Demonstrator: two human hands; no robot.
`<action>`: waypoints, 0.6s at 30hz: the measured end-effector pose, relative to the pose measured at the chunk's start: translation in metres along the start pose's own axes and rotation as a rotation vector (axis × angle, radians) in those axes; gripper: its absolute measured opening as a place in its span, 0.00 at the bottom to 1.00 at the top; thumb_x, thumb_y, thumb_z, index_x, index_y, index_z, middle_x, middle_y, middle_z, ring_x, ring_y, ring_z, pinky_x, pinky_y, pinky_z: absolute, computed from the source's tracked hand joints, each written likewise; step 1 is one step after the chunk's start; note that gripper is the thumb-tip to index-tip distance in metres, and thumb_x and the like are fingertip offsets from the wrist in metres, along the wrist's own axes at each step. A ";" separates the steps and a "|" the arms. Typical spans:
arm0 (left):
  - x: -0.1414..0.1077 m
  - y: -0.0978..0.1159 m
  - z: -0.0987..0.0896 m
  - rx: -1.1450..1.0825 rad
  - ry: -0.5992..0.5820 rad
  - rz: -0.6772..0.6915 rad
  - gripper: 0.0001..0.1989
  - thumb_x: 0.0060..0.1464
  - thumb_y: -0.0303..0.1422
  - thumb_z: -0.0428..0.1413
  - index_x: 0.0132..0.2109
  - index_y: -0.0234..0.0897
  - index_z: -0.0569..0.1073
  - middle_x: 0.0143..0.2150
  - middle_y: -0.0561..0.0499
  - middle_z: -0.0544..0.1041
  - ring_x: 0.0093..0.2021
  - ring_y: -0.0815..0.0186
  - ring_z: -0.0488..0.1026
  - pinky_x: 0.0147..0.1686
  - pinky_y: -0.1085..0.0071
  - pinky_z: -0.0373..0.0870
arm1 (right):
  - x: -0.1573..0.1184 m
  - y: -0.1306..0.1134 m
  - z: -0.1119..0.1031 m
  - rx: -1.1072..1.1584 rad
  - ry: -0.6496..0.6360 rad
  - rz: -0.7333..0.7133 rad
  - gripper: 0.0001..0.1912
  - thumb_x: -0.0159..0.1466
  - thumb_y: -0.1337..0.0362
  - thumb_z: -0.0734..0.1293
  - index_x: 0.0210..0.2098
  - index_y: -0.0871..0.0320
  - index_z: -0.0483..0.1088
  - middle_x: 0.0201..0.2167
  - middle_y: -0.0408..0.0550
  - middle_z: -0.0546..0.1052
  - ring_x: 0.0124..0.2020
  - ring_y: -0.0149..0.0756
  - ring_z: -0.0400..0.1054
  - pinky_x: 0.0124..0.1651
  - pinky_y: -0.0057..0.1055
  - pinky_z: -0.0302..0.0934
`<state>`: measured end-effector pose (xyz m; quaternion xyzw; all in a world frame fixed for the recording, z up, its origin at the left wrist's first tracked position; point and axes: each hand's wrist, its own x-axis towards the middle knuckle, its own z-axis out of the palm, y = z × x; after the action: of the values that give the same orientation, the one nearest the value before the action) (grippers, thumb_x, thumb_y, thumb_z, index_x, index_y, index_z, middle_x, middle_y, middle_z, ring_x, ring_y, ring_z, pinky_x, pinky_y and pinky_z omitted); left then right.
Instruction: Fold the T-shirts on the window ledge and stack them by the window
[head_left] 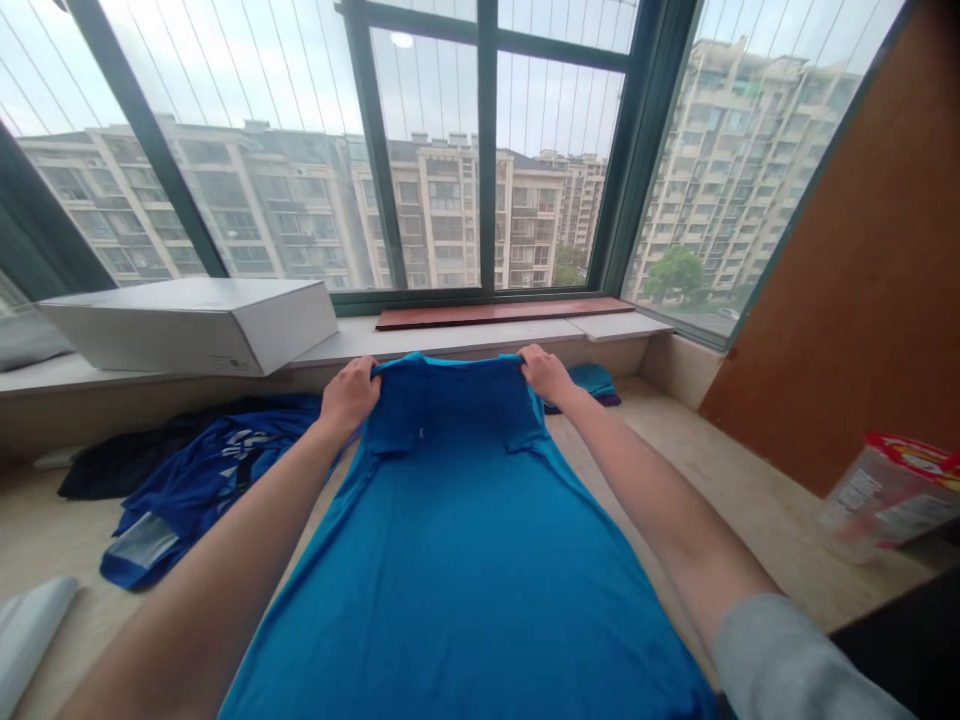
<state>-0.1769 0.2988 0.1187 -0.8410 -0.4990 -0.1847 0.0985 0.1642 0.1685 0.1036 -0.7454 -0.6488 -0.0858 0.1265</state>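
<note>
A bright blue T-shirt (465, 530) is stretched out in front of me, its near end running past the bottom of the view. My left hand (351, 390) is closed on the shirt's far left corner. At the far right corner, my right hand (546, 372) grips the fabric too. The far edge hangs fairly straight between both hands, and short folded-in parts, perhaps sleeves, show just below it. My fingertips are partly hidden by the cloth.
Rumpled blue and dark clothes (217, 455) lie on the left. Beyond the right hand sits a folded teal garment (594, 380). A white box (195, 320) and a reddish board (502, 312) rest on the window ledge. A red-lidded clear container (892, 495) stands at right.
</note>
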 end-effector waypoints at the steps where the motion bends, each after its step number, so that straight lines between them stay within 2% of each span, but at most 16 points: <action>1: -0.006 -0.003 -0.007 -0.013 0.018 0.004 0.15 0.67 0.34 0.43 0.54 0.36 0.68 0.53 0.38 0.76 0.52 0.49 0.75 0.46 0.61 0.71 | -0.006 -0.001 -0.007 0.016 0.008 -0.032 0.19 0.76 0.66 0.52 0.60 0.62 0.65 0.59 0.61 0.72 0.57 0.49 0.69 0.56 0.40 0.60; 3: -0.026 -0.010 -0.018 -0.040 0.026 0.038 0.13 0.65 0.34 0.46 0.52 0.37 0.69 0.52 0.41 0.77 0.52 0.52 0.75 0.48 0.64 0.70 | -0.026 -0.004 -0.016 0.047 -0.006 -0.110 0.17 0.75 0.65 0.55 0.59 0.60 0.66 0.57 0.57 0.75 0.56 0.47 0.70 0.55 0.37 0.59; 5: -0.056 -0.018 -0.021 -0.088 -0.013 0.131 0.10 0.63 0.33 0.48 0.49 0.39 0.70 0.50 0.44 0.78 0.50 0.55 0.76 0.48 0.66 0.70 | -0.056 -0.007 -0.017 0.068 -0.045 -0.195 0.15 0.73 0.66 0.59 0.57 0.58 0.69 0.55 0.53 0.78 0.54 0.45 0.72 0.55 0.35 0.59; 10: -0.144 -0.034 -0.022 -0.102 -0.265 0.442 0.11 0.55 0.24 0.50 0.42 0.40 0.72 0.43 0.46 0.79 0.44 0.56 0.76 0.46 0.64 0.68 | -0.147 -0.013 0.000 0.094 -0.215 -0.405 0.15 0.65 0.72 0.66 0.50 0.55 0.76 0.48 0.49 0.81 0.50 0.43 0.75 0.55 0.34 0.59; 12: -0.172 -0.036 -0.028 -0.065 -0.373 0.539 0.12 0.52 0.22 0.51 0.40 0.40 0.73 0.42 0.46 0.79 0.45 0.54 0.76 0.48 0.63 0.66 | -0.175 -0.014 0.003 0.145 -0.320 -0.480 0.13 0.65 0.69 0.68 0.48 0.52 0.77 0.44 0.47 0.82 0.47 0.41 0.76 0.53 0.34 0.61; 14: -0.189 -0.038 -0.035 -0.084 -0.477 0.613 0.10 0.54 0.25 0.55 0.41 0.41 0.76 0.42 0.46 0.80 0.46 0.52 0.77 0.50 0.61 0.65 | -0.192 -0.013 0.003 0.217 -0.428 -0.509 0.08 0.66 0.60 0.70 0.44 0.50 0.79 0.39 0.45 0.82 0.43 0.40 0.76 0.51 0.33 0.62; 15: -0.194 -0.039 -0.039 -0.120 -0.528 0.632 0.08 0.55 0.29 0.57 0.43 0.43 0.77 0.42 0.47 0.81 0.46 0.52 0.77 0.51 0.61 0.66 | -0.194 -0.013 0.001 0.243 -0.465 -0.506 0.09 0.66 0.55 0.71 0.43 0.49 0.80 0.38 0.44 0.82 0.41 0.40 0.76 0.50 0.33 0.63; 17: -0.192 -0.040 -0.041 -0.217 -0.595 0.628 0.11 0.59 0.39 0.59 0.49 0.46 0.78 0.45 0.48 0.81 0.48 0.52 0.77 0.51 0.62 0.67 | -0.188 -0.013 -0.001 0.236 -0.465 -0.467 0.12 0.67 0.50 0.69 0.42 0.48 0.81 0.38 0.44 0.83 0.41 0.40 0.76 0.50 0.32 0.64; 18: -0.186 -0.039 -0.039 -0.262 -0.593 0.598 0.14 0.61 0.43 0.57 0.51 0.47 0.78 0.48 0.48 0.81 0.49 0.52 0.77 0.52 0.63 0.67 | -0.180 -0.013 -0.002 0.209 -0.432 -0.434 0.13 0.68 0.51 0.68 0.43 0.49 0.81 0.41 0.45 0.83 0.44 0.40 0.76 0.51 0.32 0.64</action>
<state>-0.2998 0.1547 0.0778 -0.9704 -0.2128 0.0398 -0.1073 0.1259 -0.0004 0.0536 -0.5734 -0.8099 0.1167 0.0405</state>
